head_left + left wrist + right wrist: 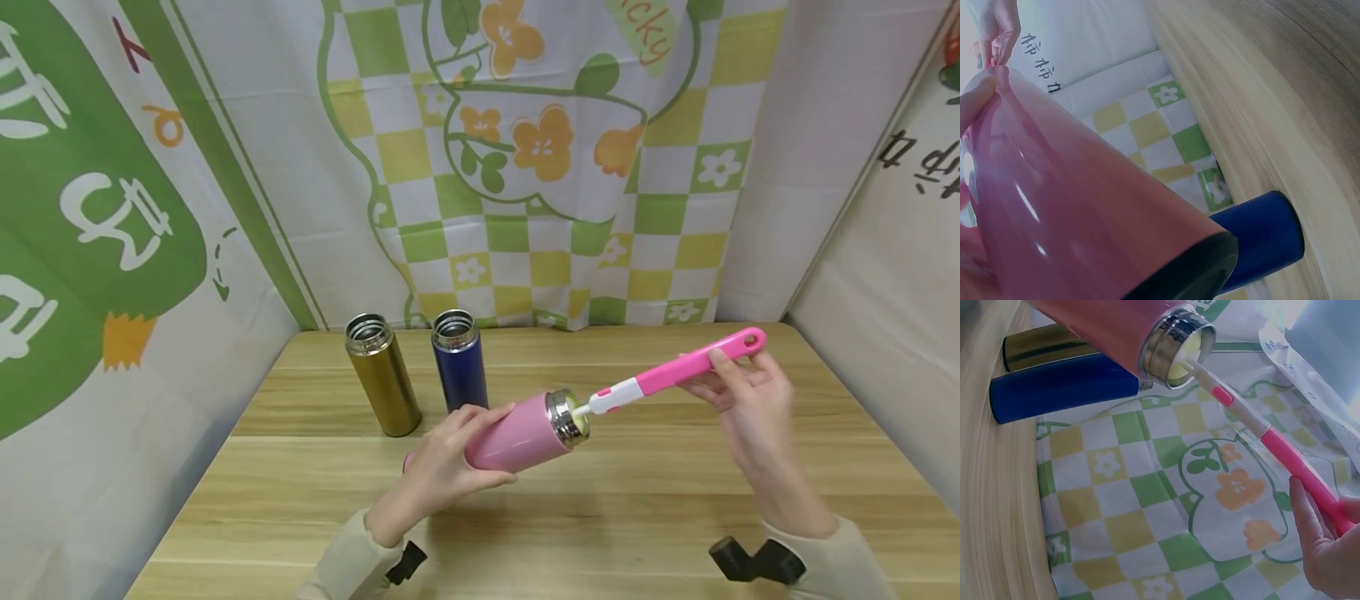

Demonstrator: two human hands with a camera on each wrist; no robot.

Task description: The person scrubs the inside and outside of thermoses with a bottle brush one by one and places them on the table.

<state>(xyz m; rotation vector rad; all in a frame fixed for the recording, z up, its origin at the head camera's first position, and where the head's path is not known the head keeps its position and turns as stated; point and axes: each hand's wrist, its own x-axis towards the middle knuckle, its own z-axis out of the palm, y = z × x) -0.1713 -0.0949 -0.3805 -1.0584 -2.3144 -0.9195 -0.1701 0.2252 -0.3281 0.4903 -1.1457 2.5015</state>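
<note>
My left hand grips a pink vacuum flask around its body, tilted with its steel mouth up and to the right. In my right hand is the pink end of a bottle brush, pinched between thumb and fingers. The brush's white neck runs into the flask's mouth, where a pale yellow-green sponge head shows just inside the rim. The right wrist view has the brush handle slanting down to the fingers. The flask fills much of the left wrist view, its dark base toward the camera.
Behind the left hand, a gold flask and a blue flask stand upright and lidless on the wooden table. A patterned cloth hangs along the table's back edge, with printed cloth walls on both sides.
</note>
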